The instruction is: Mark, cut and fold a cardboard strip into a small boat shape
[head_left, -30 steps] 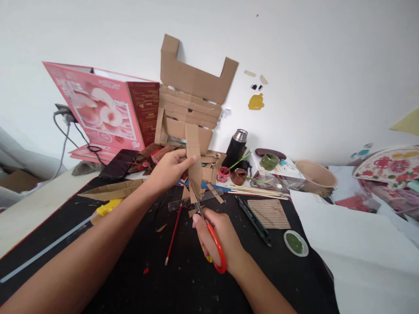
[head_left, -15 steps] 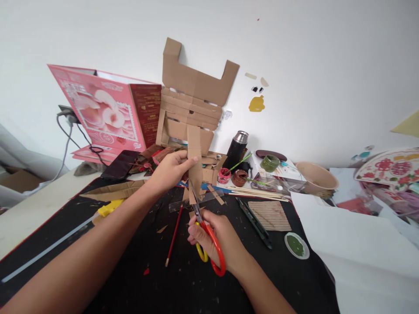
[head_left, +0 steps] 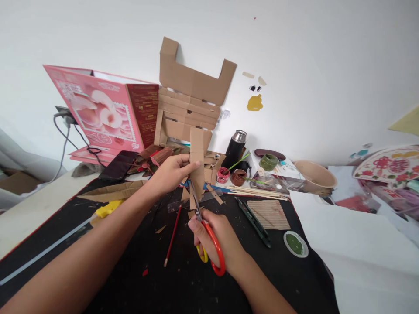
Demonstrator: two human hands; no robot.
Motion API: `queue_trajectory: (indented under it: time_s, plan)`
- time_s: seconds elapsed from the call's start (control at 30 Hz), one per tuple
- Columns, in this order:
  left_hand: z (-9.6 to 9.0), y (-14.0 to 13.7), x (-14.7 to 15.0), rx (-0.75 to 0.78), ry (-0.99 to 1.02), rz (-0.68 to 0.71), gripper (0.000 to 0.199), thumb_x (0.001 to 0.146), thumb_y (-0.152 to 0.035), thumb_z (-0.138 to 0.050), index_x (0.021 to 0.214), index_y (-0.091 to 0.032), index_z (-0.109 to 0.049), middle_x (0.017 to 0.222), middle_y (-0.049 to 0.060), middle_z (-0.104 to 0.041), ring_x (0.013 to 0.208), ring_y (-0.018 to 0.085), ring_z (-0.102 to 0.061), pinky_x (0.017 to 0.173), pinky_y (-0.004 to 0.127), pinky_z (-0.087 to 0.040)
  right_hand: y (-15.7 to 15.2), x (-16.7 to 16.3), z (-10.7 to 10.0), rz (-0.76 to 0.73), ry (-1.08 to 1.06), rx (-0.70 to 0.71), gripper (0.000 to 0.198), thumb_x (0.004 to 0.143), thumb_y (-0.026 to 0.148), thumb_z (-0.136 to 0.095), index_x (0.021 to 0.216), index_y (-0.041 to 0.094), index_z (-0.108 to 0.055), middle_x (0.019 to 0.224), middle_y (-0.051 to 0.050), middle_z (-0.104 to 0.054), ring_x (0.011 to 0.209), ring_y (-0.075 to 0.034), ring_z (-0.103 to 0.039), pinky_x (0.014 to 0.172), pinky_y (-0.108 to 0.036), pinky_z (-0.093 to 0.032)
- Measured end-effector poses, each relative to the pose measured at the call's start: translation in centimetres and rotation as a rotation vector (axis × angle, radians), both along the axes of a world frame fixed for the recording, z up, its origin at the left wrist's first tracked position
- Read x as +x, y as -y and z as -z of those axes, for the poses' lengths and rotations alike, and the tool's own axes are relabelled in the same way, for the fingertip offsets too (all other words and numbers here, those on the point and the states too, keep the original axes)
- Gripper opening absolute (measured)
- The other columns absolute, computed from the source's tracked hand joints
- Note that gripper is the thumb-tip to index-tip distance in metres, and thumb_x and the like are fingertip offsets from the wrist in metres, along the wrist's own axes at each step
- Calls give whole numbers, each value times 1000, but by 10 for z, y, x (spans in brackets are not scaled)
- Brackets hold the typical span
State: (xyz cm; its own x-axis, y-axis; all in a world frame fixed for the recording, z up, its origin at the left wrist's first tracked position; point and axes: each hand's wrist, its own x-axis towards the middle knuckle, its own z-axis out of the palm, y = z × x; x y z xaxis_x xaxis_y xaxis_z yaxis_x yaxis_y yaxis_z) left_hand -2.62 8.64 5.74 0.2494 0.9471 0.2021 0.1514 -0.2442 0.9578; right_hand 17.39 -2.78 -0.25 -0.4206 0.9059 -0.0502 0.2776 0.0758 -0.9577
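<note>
My left hand (head_left: 173, 172) pinches a narrow strip of brown cardboard (head_left: 197, 148) between thumb and fingers, holding it upright above the black mat (head_left: 144, 253). In my right hand (head_left: 218, 235) is a pair of scissors (head_left: 214, 244) with one red and one yellow handle loop. Their blades point up and away from me and lie at the strip's lower end; how far apart they are is hard to see. Small cardboard offcuts (head_left: 214, 195) lie just behind the blades. A red pencil (head_left: 173, 235) rests on the mat left of the scissors.
A cut-open cardboard box (head_left: 193, 87) and a pink box (head_left: 101, 113) stand against the wall. Paint jars (head_left: 238, 177), a black flask (head_left: 235, 148) and thin wooden sticks (head_left: 258, 192) sit behind. To the right are a dark green cutter (head_left: 253, 222), corrugated card (head_left: 269, 214) and white paper (head_left: 360, 244).
The scissors have tilted slightly and their blades have shifted at the strip's lower end. The strip has moved slightly right in the view, still in my left hand.
</note>
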Motion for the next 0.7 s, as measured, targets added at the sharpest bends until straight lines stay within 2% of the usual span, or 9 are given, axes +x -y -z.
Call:
queue_trajectory:
  time_s: [0.2, 0.47, 0.7]
  plan:
    - [2, 0, 1, 7, -9, -5, 63, 80, -79, -80, 98, -19, -83, 95, 8, -82, 91, 30, -73, 84, 41, -58, 1, 0, 1, 9, 4, 8, 47, 107, 65, -62, 86, 23, -57, 58, 3, -61, 44, -15, -63, 44, -22, -44]
    - [2, 0, 2, -14, -8, -19, 69, 76, -83, -81, 99, -18, -83, 96, 9, -83, 95, 33, -74, 87, 43, -59, 1, 2, -5, 33, 68, 32, 46, 109, 63, -59, 85, 25, -55, 49, 6, -55, 38, -13, -53, 46, -24, -38]
    - [3, 0, 2, -17, 17, -5, 62, 78, -78, -82, 98, -19, -84, 95, 8, -83, 95, 32, -75, 87, 41, -61, 3, 0, -8, 87, 32, 18, 53, 104, 71, -62, 77, 26, -54, 47, 6, -52, 38, -13, -48, 45, -25, -35]
